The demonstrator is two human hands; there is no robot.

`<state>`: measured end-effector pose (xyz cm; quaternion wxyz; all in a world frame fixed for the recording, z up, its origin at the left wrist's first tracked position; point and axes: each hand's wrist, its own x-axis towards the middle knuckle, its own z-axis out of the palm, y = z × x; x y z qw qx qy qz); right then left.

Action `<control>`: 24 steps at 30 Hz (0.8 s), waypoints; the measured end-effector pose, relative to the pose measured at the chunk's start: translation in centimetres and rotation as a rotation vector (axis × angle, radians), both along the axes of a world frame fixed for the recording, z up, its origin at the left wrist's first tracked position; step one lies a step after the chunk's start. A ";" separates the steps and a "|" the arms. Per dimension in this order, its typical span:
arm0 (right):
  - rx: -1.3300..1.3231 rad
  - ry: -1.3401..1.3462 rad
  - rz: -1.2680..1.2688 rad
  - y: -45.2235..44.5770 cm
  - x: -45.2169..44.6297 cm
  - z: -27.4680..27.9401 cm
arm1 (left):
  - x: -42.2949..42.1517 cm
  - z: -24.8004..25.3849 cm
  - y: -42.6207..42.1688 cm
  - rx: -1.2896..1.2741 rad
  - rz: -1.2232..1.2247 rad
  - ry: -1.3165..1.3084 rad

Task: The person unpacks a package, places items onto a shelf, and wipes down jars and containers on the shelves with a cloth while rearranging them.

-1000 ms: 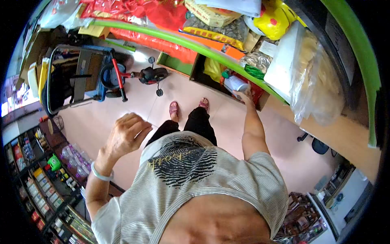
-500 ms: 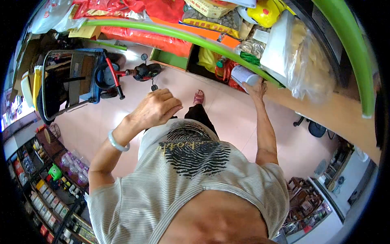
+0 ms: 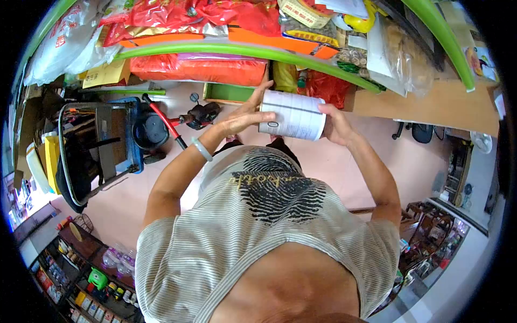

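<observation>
A white cylindrical can (image 3: 293, 114) with printed text lies on its side in the air in front of my chest. My left hand (image 3: 245, 114) is at its left end, thumb over the near side and fingers reaching up behind it. Around the right end my right hand (image 3: 338, 126) is closed, with the thumb on top; some of its fingers are hidden. A pale bracelet (image 3: 202, 149) circles my left wrist.
Ahead, a shelf with a green edge (image 3: 231, 49) carries red bags and packets. Below it stand a green-lined box (image 3: 223, 93) and a red bag (image 3: 327, 88). A blue cart (image 3: 119, 132) is at left; a wooden tabletop (image 3: 425, 107) is at right.
My right hand has brought the can out from the lower shelf area, left and towards me. My left hand has moved up and right from in front of my body onto the can.
</observation>
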<state>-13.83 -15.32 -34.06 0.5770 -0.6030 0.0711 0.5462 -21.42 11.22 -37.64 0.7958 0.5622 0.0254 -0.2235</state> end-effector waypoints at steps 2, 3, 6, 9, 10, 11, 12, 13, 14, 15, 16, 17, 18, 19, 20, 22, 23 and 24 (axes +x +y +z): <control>-0.004 0.125 0.155 1.4 0.5 1.2 | -0.5 0.6 0.7 -0.208 0.085 0.149; -0.013 0.044 0.230 2.3 0.5 2.8 | -0.6 -1.4 1.4 -0.322 0.130 0.293; -0.044 -0.182 0.432 4.4 1.9 6.9 | -2.3 2.6 3.4 -0.607 0.107 0.446; -0.009 -0.798 0.318 7.0 1.4 8.6 | -3.4 3.6 4.0 -1.191 0.019 0.664; 0.158 -0.760 0.270 8.5 1.2 9.3 | -3.7 4.0 4.2 -1.256 0.010 0.675; 0.214 -0.811 0.243 9.9 1.3 9.0 | -3.8 4.6 4.3 -1.321 -0.001 0.685; 0.270 -0.860 0.213 11.4 1.4 8.5 | -4.0 5.1 4.5 -1.385 -0.015 0.695; 0.326 -0.906 0.181 12.8 1.2 8.5 | -4.2 5.5 4.7 -1.449 -0.031 0.708; 0.322 -0.842 0.165 13.5 1.0 9.6 | -4.4 5.7 4.8 -1.478 -0.065 0.656; 0.411 -0.760 0.112 14.6 1.2 9.1 | -4.5 5.9 5.1 -1.530 -0.085 0.685; 0.497 -0.673 0.058 15.6 1.7 8.0 | -4.7 6.1 5.4 -1.581 -0.104 0.716; 0.580 -0.582 0.002 16.5 1.7 7.3 | -4.9 6.4 5.6 -1.632 -0.124 0.750; 0.557 -0.638 -0.061 17.5 1.4 7.3 | -5.0 6.6 5.8 -1.709 -0.172 0.681; 0.530 -0.677 -0.050 18.3 1.2 7.4 | -5.3 6.7 6.3 -1.716 -0.179 0.663; 0.504 -0.715 -0.038 18.9 0.9 7.7 | -5.6 6.6 6.7 -1.723 -0.184 0.646; 0.471 -0.872 0.041 19.9 0.4 8.6 | -6.2 6.6 7.3 -1.756 -0.216 0.616; 0.505 -0.829 0.082 20.3 0.5 9.2 | -6.4 6.7 7.5 -1.788 -0.233 0.604; 0.536 -0.782 0.118 20.6 0.5 9.9 | -6.7 6.7 7.6 -1.821 -0.248 0.598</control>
